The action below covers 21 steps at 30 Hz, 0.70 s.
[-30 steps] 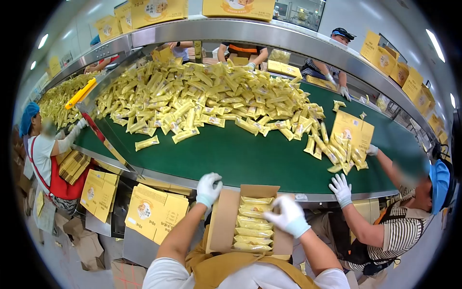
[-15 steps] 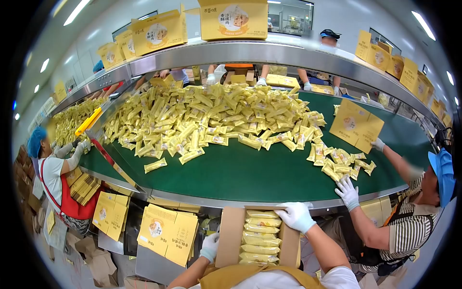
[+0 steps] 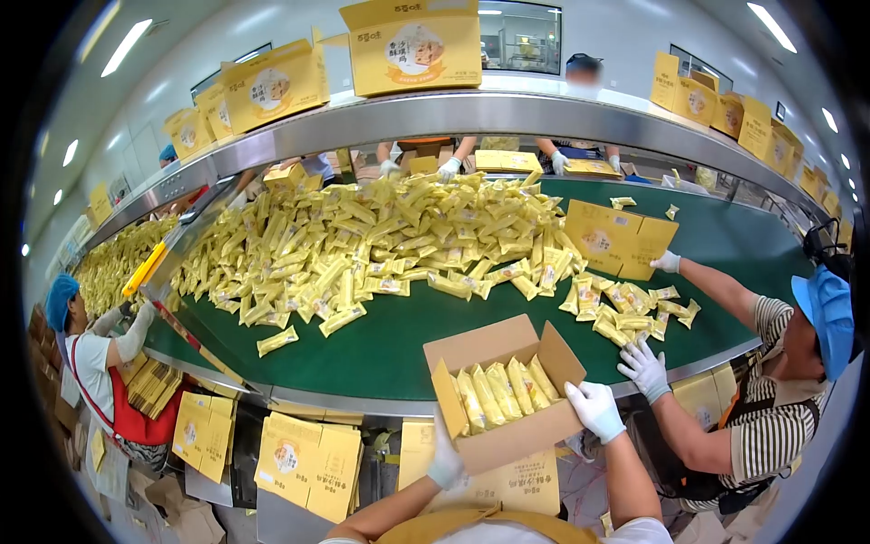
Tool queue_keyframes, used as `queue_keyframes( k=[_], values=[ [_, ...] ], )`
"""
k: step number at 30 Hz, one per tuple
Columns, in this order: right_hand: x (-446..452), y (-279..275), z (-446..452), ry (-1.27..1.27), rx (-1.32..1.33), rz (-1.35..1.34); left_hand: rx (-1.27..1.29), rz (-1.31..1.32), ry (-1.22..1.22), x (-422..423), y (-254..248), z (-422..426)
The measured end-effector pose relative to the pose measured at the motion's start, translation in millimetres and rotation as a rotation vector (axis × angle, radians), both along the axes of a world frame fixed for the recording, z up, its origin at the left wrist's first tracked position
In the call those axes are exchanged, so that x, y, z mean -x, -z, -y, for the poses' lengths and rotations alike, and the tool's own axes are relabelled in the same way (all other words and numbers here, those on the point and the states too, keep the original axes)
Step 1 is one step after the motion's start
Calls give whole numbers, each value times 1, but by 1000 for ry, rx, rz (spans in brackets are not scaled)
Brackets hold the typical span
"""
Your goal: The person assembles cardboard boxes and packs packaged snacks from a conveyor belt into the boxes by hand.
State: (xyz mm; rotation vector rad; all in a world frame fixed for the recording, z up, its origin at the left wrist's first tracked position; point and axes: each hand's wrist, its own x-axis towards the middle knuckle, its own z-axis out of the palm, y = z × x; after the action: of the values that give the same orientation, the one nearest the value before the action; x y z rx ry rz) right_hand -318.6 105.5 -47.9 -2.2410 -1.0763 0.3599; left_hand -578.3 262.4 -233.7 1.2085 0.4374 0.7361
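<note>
An open cardboard box [image 3: 530,442] with upright flaps is tilted in front of me at the near edge of the green belt. Yellow wrapped snack bars [image 3: 497,392] stand in a row inside it. My gloved left hand [image 3: 445,461] supports the left side of the box, its fingers partly hidden by the cardboard. At the right corner, my gloved right hand [image 3: 595,410] grips the box wall, thumb on the outside. Beneath the box lies a flat yellow carton [image 3: 507,485] with printing.
A big heap of snack bars [image 3: 362,236] covers the far side of the green belt [image 3: 362,363]. On my right a co-worker in a blue cap [image 3: 823,308] holds a yellow carton [image 3: 616,238] over a small pile. Flattened cartons [image 3: 304,462] stack at lower left; a metal shelf [image 3: 435,113] crosses above.
The box has been lifted and turned, with its bars now running front to back. Both hands moved with it. The co-worker's carton on the right has shifted left, towards the heap.
</note>
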Motion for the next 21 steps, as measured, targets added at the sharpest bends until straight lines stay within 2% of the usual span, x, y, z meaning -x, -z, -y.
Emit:
queue_keyframes(
  k=[1, 4, 5, 6, 7, 9, 10, 11, 13, 15, 16, 18, 19, 20, 21],
  values=[
    [-3, -3, 7, -42, -142, -217, -8, 56, -20, -2, 1, -5],
    [-22, 25, 13, -40, -676, -417, -450, 91, -209, -27, -91, -14],
    [-39, 44, 13, -42, -718, -444, -547, 104, -245, -42, -117, -23],
    [-51, 51, 7, -143, -825, -376, -620, 119, -266, -59, -142, -33],
    [-66, 54, 3, -133, -836, -310, -625, 117, -245, -80, -162, -49],
    [-110, 44, -14, -26, -779, 37, -634, 112, -202, -121, -202, -79],
    [-136, 34, -26, 37, -725, 265, -866, 130, -279, -138, -236, -93],
    [-164, 18, -41, 103, -665, 503, -1100, 145, -355, -155, -272, -106],
    [-217, -42, -69, 212, -636, 864, -1265, 281, -371, -196, -338, -132],
    [-250, -133, -89, 255, -703, 1089, -1074, 418, -233, -242, -393, -151],
    [-267, -179, -99, 290, -736, 1202, -1026, 391, -231, -259, -419, -160],
    [-247, -266, -130, 161, -928, 1350, -996, 291, -299, -290, -468, -176],
    [-250, -288, -146, 251, -907, 1395, -941, 362, -244, -298, -486, -177],
    [-255, -308, -162, 225, -962, 1328, -1009, 346, -307, -312, -496, -189],
    [-267, -322, -176, 85, -1107, 984, -1075, 329, -373, -325, -507, -201]
  ],
)
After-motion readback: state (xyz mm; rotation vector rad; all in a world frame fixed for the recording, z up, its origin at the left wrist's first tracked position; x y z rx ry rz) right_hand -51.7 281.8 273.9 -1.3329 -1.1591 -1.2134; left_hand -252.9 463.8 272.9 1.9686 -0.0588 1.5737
